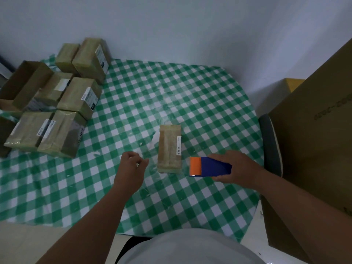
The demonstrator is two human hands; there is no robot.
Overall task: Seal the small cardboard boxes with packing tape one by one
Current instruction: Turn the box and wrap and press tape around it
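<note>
One small cardboard box (170, 148) lies flat mid-worktop (200, 103), between both hands. It looks light, stiff and tape-slick, best steadied by its long side edges. Right hand (236, 169) grips the tape dispenser (208, 167); left hand (131, 168) hovers loosely curled, holding nothing.

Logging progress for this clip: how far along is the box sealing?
Done: taped boxes stacked far left. In hand: the right hand grips the tape dispenser beside the centre box, already taped; the left hand holds nothing. Left: possibly the open carton.
</note>
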